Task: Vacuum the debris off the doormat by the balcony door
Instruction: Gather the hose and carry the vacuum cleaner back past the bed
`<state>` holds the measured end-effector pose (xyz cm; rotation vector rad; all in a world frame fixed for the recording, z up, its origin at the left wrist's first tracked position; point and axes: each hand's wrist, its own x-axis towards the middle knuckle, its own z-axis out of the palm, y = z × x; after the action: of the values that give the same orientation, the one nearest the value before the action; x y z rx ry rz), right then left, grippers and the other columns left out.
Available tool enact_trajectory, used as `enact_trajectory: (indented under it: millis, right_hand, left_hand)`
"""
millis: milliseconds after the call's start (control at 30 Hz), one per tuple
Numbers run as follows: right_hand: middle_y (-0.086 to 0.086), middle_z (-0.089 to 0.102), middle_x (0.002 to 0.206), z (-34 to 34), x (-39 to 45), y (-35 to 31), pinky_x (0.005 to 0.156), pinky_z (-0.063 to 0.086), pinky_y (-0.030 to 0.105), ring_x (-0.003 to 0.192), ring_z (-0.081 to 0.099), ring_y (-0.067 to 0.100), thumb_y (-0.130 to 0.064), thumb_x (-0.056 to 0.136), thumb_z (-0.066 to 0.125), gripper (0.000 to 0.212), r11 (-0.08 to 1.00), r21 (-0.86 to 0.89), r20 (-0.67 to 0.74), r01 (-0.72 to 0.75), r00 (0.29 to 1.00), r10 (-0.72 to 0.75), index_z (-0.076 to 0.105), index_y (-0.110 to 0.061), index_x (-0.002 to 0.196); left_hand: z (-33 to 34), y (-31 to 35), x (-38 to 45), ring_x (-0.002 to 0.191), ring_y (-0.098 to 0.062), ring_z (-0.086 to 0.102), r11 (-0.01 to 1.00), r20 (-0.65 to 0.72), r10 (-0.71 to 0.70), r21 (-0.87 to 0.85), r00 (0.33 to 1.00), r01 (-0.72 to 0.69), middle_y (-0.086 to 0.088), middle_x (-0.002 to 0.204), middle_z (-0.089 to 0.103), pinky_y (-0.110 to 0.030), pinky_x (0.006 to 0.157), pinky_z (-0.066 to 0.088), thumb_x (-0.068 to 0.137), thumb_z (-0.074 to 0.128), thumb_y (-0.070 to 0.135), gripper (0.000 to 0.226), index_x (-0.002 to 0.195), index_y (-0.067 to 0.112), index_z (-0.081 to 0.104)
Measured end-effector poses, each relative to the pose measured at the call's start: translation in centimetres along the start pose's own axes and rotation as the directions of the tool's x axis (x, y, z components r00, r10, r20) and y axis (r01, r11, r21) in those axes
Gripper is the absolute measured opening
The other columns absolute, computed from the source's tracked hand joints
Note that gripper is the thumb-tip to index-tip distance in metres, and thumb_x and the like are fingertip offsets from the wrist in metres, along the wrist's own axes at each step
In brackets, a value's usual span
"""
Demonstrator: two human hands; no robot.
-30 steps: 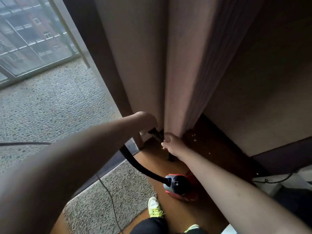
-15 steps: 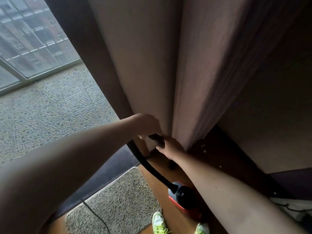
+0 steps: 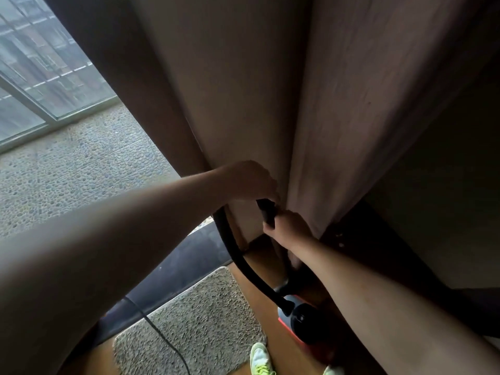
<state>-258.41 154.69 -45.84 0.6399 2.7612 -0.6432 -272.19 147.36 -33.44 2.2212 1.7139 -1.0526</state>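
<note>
You are gripping the black nozzle end [image 3: 266,212] of the vacuum hose [image 3: 238,255] with both hands, up against the hanging curtain [image 3: 243,104]. Your left hand [image 3: 247,181] is curling over the top of the nozzle end; your right hand [image 3: 289,230] is clasping it from just below, fingers wrapped round the dark tube. The hose is looping down from your hands to the red and black vacuum body [image 3: 305,320], which is sitting on the wooden floor [image 3: 259,288] beside your right forearm.

Compared with a second ago, your hands are closing together on the nozzle: the right hand, then just beside the tube, is now wrapping it, and your view is swinging downward and to the left, so that more of the doormat [image 3: 194,326] is showing. This suggests that you are finishing the assembly or seating of the nozzle, not yet cleaning.

The doormat is lying on the floor against the dark door threshold [image 3: 189,255], below your left forearm and well apart from the nozzle. The power cord [image 3: 162,336] is trailing across it. Small pale specks [image 3: 339,239] are lying on the dark floor at the curtain's foot; debris on the mat itself is too fine to make out. The vacuuming proper is therefore still ahead: the nozzle needs lowering onto the mat, with the cord kept clear of its path. Your yellow-laced shoe [image 3: 259,358] is standing at the mat's near corner.
</note>
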Motion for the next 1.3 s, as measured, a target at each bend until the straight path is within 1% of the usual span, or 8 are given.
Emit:
enact_trajectory:
  millis: [100, 233, 433, 667, 900, 1033, 1167, 1300]
  right_hand:
    - [0.0, 0.058, 0.074, 0.2, 0.5, 0.0, 0.054, 0.045, 0.028, 0.071, 0.063, 0.023, -0.047, 0.096, 0.047, 0.043, 0.996, 0.037, -0.017, -0.077, 0.997, 0.077, 0.059, -0.007, 0.104]
    - [0.008, 0.067, 0.101, -0.1, 2.1, -0.9, 0.064, 0.053, 0.032, 0.089, 0.067, 0.025, -0.047, 0.096, 0.049, 0.043, 0.975, 0.124, -0.02, -0.183, 0.982, 0.187, 0.053, -0.011, 0.117]
    - [0.008, 0.066, 0.111, 0.6, 3.5, -0.8, 0.065, 0.048, 0.031, 0.097, 0.066, 0.027, -0.052, 0.093, 0.051, 0.051, 0.958, 0.138, -0.035, -0.253, 0.965, 0.26, 0.048, -0.014, 0.127]
    - [0.01, 0.065, 0.114, 1.7, 3.1, -0.5, 0.082, 0.054, 0.037, 0.1, 0.065, 0.028, -0.046, 0.084, 0.067, 0.055, 0.898, 0.398, 0.025, -0.186, 0.981, 0.191, 0.051, -0.012, 0.124]
    - [0.008, 0.066, 0.113, 1.2, 1.9, -1.3, 0.076, 0.046, 0.028, 0.102, 0.063, 0.025, -0.032, 0.087, 0.069, 0.04, 0.831, 0.549, 0.048, -0.094, 0.996, 0.081, 0.057, -0.011, 0.118]
    - [0.01, 0.065, 0.111, 1.2, 1.4, -2.3, 0.081, 0.05, 0.035, 0.102, 0.062, 0.028, -0.023, 0.089, 0.065, 0.033, 0.71, 0.686, 0.111, -0.159, 0.987, 0.114, 0.058, -0.012, 0.119]
    - [0.009, 0.064, 0.115, 1.5, 1.1, -3.0, 0.075, 0.046, 0.027, 0.102, 0.062, 0.026, -0.027, 0.093, 0.061, 0.037, 0.738, 0.66, 0.036, -0.142, 0.987, 0.158, 0.054, -0.011, 0.125]
    - [0.011, 0.066, 0.111, 1.7, 1.1, -2.2, 0.076, 0.049, 0.03, 0.1, 0.064, 0.028, -0.031, 0.092, 0.062, 0.036, 0.755, 0.631, -0.059, -0.177, 0.96, 0.274, 0.056, -0.01, 0.121]
  left_hand:
    - [-0.9, 0.5, 0.3, 0.085, -0.015, 0.066, 0.984, -0.148, -0.171, 0.031, 0.974, 0.178, 0.008, 0.103, 0.064, -0.027, 0.061, 0.042, 0.089, 0.051, 0.023, 0.029, 0.113, 0.035, 0.064]
    - [0.0, 0.2, 1.2, 0.114, -0.028, 0.052, 0.875, -0.153, -0.479, -0.166, 0.864, 0.455, -0.006, 0.128, 0.05, -0.042, 0.088, 0.041, 0.097, 0.045, 0.018, 0.041, 0.138, 0.021, 0.043]
    - [0.6, 0.1, 1.6, 0.12, -0.031, 0.048, 0.733, -0.158, -0.668, -0.312, 0.728, 0.605, -0.009, 0.134, 0.047, -0.044, 0.096, 0.036, 0.093, 0.047, 0.014, 0.051, 0.142, 0.022, 0.04]
    - [1.5, 0.4, 0.3, 0.117, -0.029, 0.052, 0.759, -0.167, -0.622, -0.367, 0.765, 0.537, -0.005, 0.13, 0.051, -0.042, 0.094, 0.039, 0.089, 0.055, 0.02, 0.053, 0.14, 0.026, 0.042]
    - [1.5, 1.0, -1.2, 0.119, -0.028, 0.05, 0.798, -0.114, -0.573, -0.301, 0.811, 0.522, -0.005, 0.132, 0.05, -0.041, 0.096, 0.041, 0.088, 0.059, 0.021, 0.054, 0.139, 0.023, 0.042]
    - [1.2, 1.2, -1.7, 0.12, -0.027, 0.049, 0.806, -0.074, -0.562, -0.274, 0.824, 0.525, -0.004, 0.132, 0.05, -0.043, 0.097, 0.04, 0.087, 0.061, 0.022, 0.056, 0.14, 0.025, 0.041]
    - [1.5, 1.6, -2.0, 0.12, -0.027, 0.049, 0.786, -0.036, -0.583, -0.28, 0.812, 0.552, -0.005, 0.132, 0.048, -0.044, 0.095, 0.04, 0.085, 0.062, 0.022, 0.065, 0.143, 0.027, 0.035]
    - [1.6, 2.2, -2.2, 0.119, -0.03, 0.049, 0.75, -0.12, -0.631, -0.349, 0.767, 0.562, -0.007, 0.133, 0.047, -0.043, 0.094, 0.041, 0.087, 0.053, 0.017, 0.064, 0.147, 0.022, 0.031]
